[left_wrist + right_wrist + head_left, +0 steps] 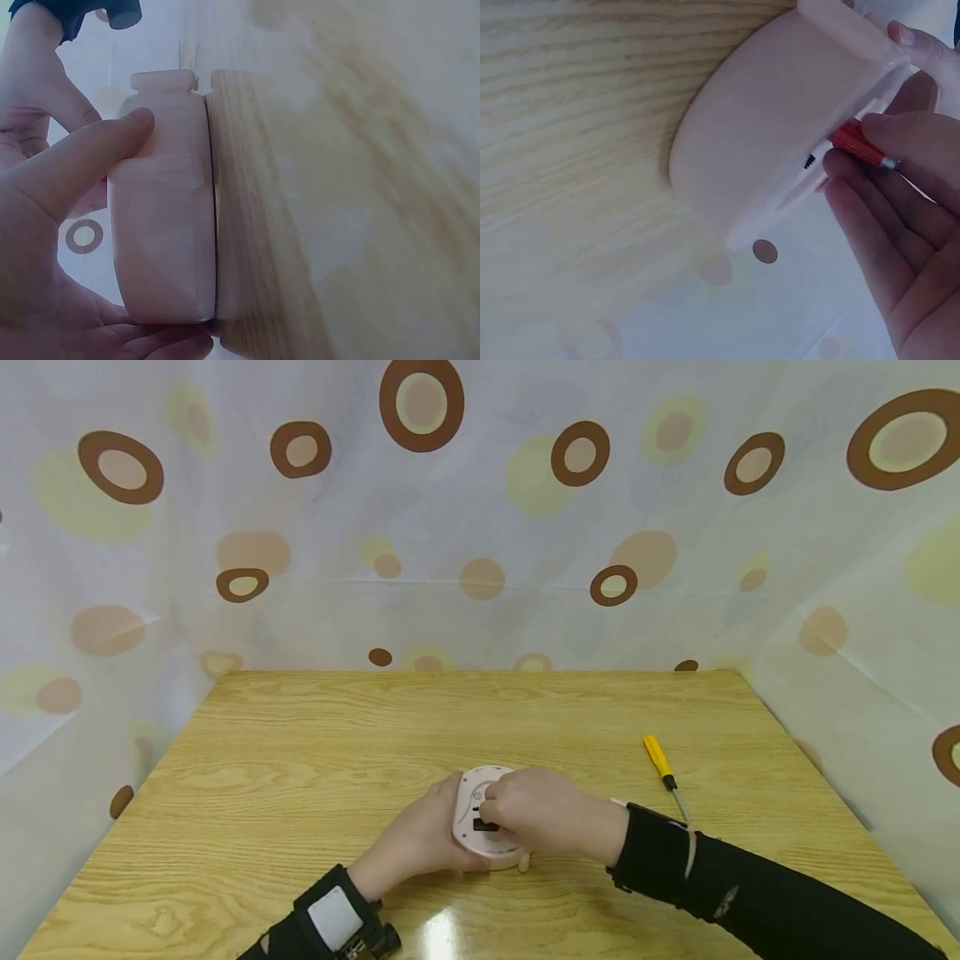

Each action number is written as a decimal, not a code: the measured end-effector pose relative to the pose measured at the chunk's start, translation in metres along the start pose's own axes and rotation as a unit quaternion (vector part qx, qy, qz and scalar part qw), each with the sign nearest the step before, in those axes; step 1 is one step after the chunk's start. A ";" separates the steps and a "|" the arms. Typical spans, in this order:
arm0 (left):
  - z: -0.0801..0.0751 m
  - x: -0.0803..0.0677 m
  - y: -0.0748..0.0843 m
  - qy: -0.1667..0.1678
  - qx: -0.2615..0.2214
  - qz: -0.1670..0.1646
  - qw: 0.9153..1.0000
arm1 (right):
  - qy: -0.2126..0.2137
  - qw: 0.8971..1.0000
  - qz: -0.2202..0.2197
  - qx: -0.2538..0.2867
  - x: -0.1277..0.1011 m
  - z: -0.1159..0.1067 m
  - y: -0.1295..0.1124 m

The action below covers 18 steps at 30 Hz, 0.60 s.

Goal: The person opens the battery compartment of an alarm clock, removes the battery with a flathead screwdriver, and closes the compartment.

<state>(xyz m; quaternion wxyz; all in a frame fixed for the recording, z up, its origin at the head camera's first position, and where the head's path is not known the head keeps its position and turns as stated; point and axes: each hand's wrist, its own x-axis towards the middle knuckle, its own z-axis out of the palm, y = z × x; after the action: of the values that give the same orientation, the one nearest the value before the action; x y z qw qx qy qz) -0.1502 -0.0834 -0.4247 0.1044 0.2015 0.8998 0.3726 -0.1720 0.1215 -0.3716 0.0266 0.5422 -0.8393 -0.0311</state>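
Observation:
A pale pink alarm clock (474,845) lies on its front on the table, back upward, with a dark open battery compartment (484,825). My left hand (427,831) holds the clock by its side; in the left wrist view the thumb (127,135) presses the side wall (161,247), and the fingers reach round the lower end. Over the clock's back, my right hand (543,810) pinches a red battery (856,142) between thumb and fingertips. One end of the battery overlaps the compartment area in the right wrist view; its silver end points toward the palm.
A screwdriver (657,756) with a yellow handle lies to the right, its shaft running toward my right sleeve. Behind my right wrist a small pale piece (618,802) peeks out, mostly hidden. Patterned cloth (480,527) stands around the table's back and sides.

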 end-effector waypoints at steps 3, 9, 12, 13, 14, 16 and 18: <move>0.000 0.000 0.001 -0.002 -0.005 -0.002 1.000 | -0.013 0.999 -0.001 -0.032 -0.002 -0.004 0.001; 0.000 0.000 0.001 -0.004 -0.006 -0.008 1.000 | -0.039 0.995 -0.009 -0.095 -0.003 -0.007 -0.001; 0.000 -0.001 0.001 -0.003 -0.001 -0.008 1.000 | -0.060 0.985 -0.022 -0.158 -0.003 -0.007 -0.005; 0.000 -0.001 0.001 -0.003 0.000 -0.008 1.000 | -0.066 0.981 -0.029 -0.181 -0.002 -0.007 -0.007; 0.001 -0.001 0.001 -0.003 0.001 -0.007 1.000 | -0.070 0.977 -0.035 -0.201 -0.002 -0.006 -0.008; 0.001 -0.001 0.000 -0.002 -0.002 -0.006 1.000 | -0.073 0.968 -0.048 -0.236 -0.002 -0.005 -0.011; 0.001 -0.001 0.000 -0.001 -0.001 -0.007 1.000 | -0.078 0.962 -0.055 -0.256 -0.002 -0.003 -0.013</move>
<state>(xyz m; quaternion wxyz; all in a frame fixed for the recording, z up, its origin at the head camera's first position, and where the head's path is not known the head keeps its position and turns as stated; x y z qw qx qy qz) -0.1491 -0.0832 -0.4250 0.1084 0.1956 0.9006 0.3727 -0.1587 0.1181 -0.3693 0.0971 0.5581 -0.7718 -0.2888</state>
